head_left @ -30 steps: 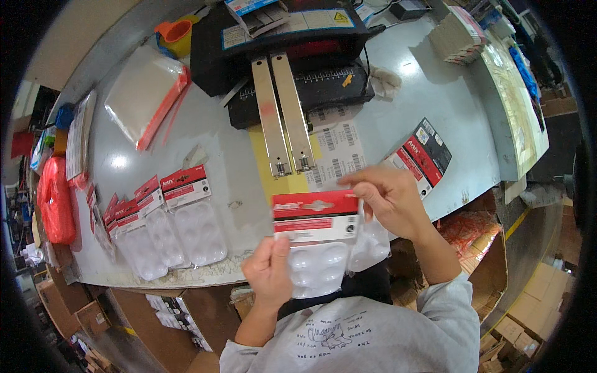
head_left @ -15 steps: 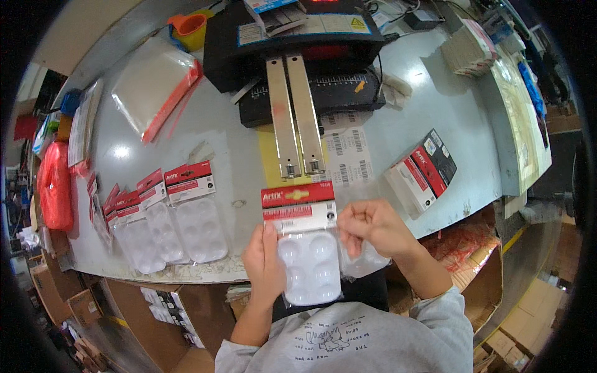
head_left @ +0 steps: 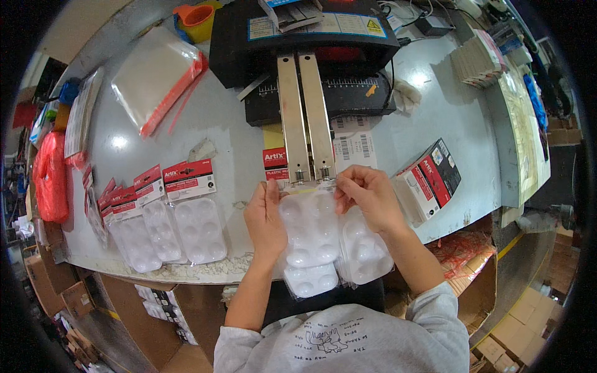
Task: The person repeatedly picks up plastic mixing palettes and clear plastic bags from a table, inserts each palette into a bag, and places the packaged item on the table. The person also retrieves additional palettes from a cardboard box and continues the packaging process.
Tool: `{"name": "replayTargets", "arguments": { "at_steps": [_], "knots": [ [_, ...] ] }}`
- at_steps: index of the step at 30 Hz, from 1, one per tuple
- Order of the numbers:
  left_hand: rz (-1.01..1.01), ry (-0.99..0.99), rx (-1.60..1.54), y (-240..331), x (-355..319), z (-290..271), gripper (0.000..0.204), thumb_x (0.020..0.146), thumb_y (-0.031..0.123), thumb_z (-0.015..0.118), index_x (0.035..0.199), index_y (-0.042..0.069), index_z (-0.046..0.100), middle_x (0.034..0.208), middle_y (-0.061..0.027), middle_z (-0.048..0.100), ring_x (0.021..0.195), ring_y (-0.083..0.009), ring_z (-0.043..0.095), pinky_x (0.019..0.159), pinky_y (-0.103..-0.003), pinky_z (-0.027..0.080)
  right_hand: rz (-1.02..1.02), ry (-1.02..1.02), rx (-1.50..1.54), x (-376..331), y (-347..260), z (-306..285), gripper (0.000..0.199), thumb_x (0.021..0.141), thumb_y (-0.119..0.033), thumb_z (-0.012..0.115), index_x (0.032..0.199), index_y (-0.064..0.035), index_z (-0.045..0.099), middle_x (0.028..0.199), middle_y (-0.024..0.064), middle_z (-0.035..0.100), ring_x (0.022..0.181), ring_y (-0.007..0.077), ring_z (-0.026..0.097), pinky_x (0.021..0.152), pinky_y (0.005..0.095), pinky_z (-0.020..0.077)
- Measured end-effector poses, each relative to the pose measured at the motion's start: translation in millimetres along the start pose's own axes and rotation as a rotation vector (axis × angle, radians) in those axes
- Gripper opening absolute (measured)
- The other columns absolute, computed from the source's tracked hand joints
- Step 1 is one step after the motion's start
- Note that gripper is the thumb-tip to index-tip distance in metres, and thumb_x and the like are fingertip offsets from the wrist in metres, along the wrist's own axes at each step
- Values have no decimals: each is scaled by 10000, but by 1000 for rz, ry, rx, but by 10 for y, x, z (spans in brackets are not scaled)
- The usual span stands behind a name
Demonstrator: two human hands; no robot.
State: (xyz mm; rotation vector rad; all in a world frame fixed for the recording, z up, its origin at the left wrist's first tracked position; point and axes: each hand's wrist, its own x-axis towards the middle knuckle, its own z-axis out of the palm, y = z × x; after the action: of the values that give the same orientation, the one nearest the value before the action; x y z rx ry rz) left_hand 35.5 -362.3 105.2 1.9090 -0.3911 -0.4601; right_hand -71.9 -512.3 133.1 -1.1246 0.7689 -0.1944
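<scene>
A white plastic paint palette (head_left: 308,224) in a clear bag is stretched between my two hands, its top edge at the tips of the machine's two metal arms (head_left: 306,118). My left hand (head_left: 266,217) pinches its left side; my right hand (head_left: 368,200) pinches the upper right corner. Below it shows the lower end of a second white palette (head_left: 311,281). More bagged palettes (head_left: 365,252) lie under my right hand. A red and white header card (head_left: 275,163) lies partly hidden beneath the metal arms; which palette it belongs to I cannot tell.
Finished-looking bagged palettes with red header cards (head_left: 189,180) lie at the left. A stack of header cards (head_left: 429,180) stands at the right. Behind are a black machine (head_left: 311,40), clear bags (head_left: 155,81), an orange cup (head_left: 196,22) and a barcode sheet (head_left: 354,146).
Both hands have moved up slightly toward the metal arms. The header card that was fully visible between my hands is gone from there; a palette without a visible card is now held up.
</scene>
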Motion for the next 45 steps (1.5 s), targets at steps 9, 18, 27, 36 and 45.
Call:
{"name": "replayTargets", "arguments": {
  "at_steps": [9, 18, 27, 36, 45],
  "knots": [
    [-22, -16, 103, -179, 49, -10, 311, 980, 223, 417, 829, -14, 550, 672, -106, 563, 676, -160, 527, 643, -313, 430, -208, 84, -405, -60, 47, -123, 246, 930, -170, 526, 807, 32, 594, 686, 73, 603, 538, 128, 581, 513, 242, 473],
    [385, 413, 834, 85, -135, -444, 356, 818, 303, 629, 1043, 32, 574, 1246, -213, 431, 1167, -378, 392, 957, -479, 319, -298, 652, -1471, -444, -8, -1253, 811, 778, -401, 679, 1371, -2, 296, 1408, 190, 369, 1284, 319, 377, 1011, 437, 268],
    [318, -183, 120, 150, -554, 422, 146, 819, 120, 619, 846, 32, 506, 1094, -192, 532, 1002, -285, 518, 863, -385, 401, -308, 721, -1255, -372, -61, -1286, 1032, 571, -528, 794, 1355, -14, 362, 1346, 150, 468, 1219, 239, 457, 1013, 411, 226],
    [-155, -354, -784, 209, -563, -112, 114, 926, 102, 485, 874, 63, 392, 923, -265, 643, 808, -234, 654, 731, -317, 531, -362, 757, -1111, -272, -129, -1536, 803, 611, -450, 799, 1248, -57, 510, 1166, 79, 627, 992, 176, 607, 960, 379, 284],
    [-249, -359, -588, 336, -644, -226, 219, 938, 136, 518, 1050, -41, 582, 995, -140, 672, 887, -108, 622, 791, -242, 485, -526, 825, -1311, -594, -178, -796, 370, 748, -204, 732, 1073, -62, 629, 961, 119, 666, 797, 209, 637, 901, 366, 394]
  ]
}}
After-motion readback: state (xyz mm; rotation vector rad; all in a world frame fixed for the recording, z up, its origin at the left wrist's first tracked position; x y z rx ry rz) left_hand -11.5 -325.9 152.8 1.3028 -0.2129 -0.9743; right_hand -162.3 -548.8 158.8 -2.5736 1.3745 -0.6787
